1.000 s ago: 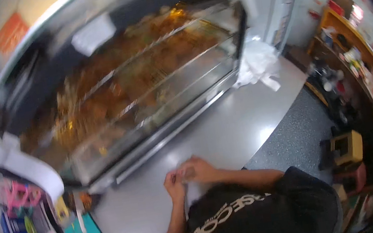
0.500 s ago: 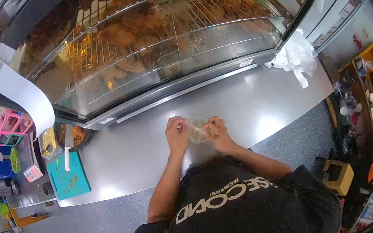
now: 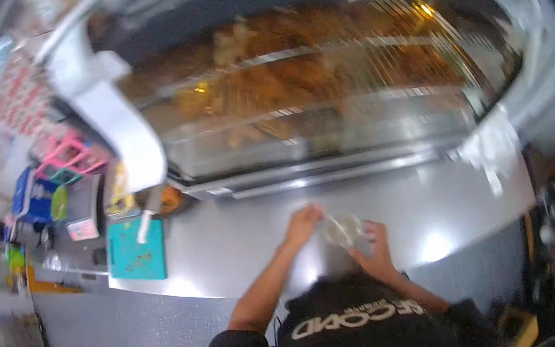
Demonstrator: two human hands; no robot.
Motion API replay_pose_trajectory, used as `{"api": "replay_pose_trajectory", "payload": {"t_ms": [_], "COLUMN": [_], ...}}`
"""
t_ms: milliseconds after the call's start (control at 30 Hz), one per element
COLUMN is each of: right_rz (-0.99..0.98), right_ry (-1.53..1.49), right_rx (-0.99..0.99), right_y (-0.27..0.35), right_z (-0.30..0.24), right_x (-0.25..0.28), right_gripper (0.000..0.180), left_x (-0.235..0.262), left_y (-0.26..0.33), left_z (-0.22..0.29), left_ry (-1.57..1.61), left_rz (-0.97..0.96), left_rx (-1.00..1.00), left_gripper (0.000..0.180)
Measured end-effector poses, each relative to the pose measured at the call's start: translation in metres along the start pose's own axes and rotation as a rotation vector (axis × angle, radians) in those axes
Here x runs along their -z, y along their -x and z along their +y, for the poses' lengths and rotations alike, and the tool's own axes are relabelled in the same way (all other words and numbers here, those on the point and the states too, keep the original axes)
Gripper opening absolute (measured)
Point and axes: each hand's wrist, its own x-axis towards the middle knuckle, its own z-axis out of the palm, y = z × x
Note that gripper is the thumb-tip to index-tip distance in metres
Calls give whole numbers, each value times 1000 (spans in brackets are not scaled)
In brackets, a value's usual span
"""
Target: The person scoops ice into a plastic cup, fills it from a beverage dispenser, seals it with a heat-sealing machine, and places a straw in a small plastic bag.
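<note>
A small, round, see-through thing [image 3: 346,231] with pale contents is in front of my body, over the steel counter. Blur leaves it unclear whether this is a plastic bag or a tub. My right hand [image 3: 375,254] grips its right side, thumb toward me and fingers on the far edge. On the other side my left hand [image 3: 304,224] is closed in a pinch. Between those fingertips and the round thing runs a thin whitish strip [image 3: 329,219], whose kind I cannot make out.
Beyond the steel counter [image 3: 230,241] stands a glass display case [image 3: 330,140] with browned food on wire racks. At left a white-handled knife [image 3: 146,225] lies across a teal cutting board [image 3: 138,255]. White plastic bags [image 3: 493,148] hang at the right; a paper strip [image 3: 125,135] curls down at left.
My view has swung and blurred, shifting the scene right and down. My left hand has drawn away to the left of the round thing, the whitish strip between; my right hand now spreads around its side.
</note>
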Motion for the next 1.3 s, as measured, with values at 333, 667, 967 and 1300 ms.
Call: {"api": "replay_pose_trajectory", "payload": {"t_ms": [333, 667, 967, 1300], "right_rz": [-326, 287, 291, -1163], "right_ry": [594, 598, 444, -175], "right_rx": [101, -34, 4, 700], "right_y": [-68, -122, -90, 24], "right_z": [5, 58, 78, -289], "right_x": [-29, 64, 122, 239], "right_gripper": [83, 81, 87, 28], "left_x": [0, 38, -2, -56], "left_y": [77, 153, 120, 147], "left_z": [-12, -42, 66, 364], "left_ry": [76, -34, -71, 559], "left_rz": [188, 471, -105, -1659], "left_rx": [83, 141, -95, -845], "left_gripper": [36, 16, 21, 18]}}
